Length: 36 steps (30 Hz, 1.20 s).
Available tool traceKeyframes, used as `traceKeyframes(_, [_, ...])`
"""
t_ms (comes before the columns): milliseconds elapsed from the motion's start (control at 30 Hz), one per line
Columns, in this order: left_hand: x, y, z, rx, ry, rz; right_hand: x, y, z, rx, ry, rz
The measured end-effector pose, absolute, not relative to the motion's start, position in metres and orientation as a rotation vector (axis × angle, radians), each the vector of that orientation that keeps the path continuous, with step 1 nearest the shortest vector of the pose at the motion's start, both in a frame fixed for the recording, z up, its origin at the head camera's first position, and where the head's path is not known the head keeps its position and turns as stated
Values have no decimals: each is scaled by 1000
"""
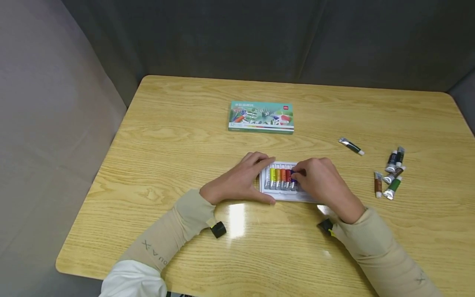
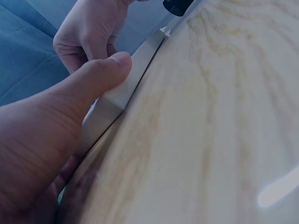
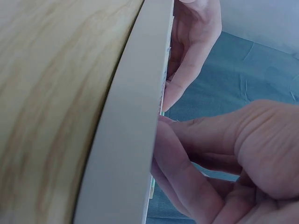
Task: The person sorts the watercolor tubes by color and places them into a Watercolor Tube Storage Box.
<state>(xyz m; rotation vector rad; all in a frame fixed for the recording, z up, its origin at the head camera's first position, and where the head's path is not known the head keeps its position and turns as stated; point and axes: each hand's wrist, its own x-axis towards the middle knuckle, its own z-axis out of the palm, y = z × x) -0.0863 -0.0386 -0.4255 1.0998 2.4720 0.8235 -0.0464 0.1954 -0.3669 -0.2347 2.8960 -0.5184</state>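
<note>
A white plastic tray (image 1: 289,197) lies on the table, with a row of paint tubes in its slots running from white and yellow through orange to red. My left hand (image 1: 241,179) grips the tray's left end, thumb on the near edge and fingers at the far edge. In the left wrist view the left thumb (image 2: 105,74) presses the tray's side wall (image 2: 135,77). With thumb and fingertips, my right hand (image 1: 324,181) pinches a dark blue paint tube (image 1: 293,181) beside the red one. The right hand hides the tray's right part.
Behind the tray lies a green paint box (image 1: 261,117) with a printed lid. To the right are a single dark green tube (image 1: 351,146), a brown tube (image 1: 378,184), a green tube (image 1: 392,188) and several other dark tubes close together. Dark curtains (image 1: 222,41) stand behind the table.
</note>
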Motion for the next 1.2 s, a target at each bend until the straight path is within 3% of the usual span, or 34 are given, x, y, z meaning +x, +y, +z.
traceKeyframes(1200, [-85, -37, -426, 1110, 2493, 835, -43, 195, -366, -298, 2893, -521])
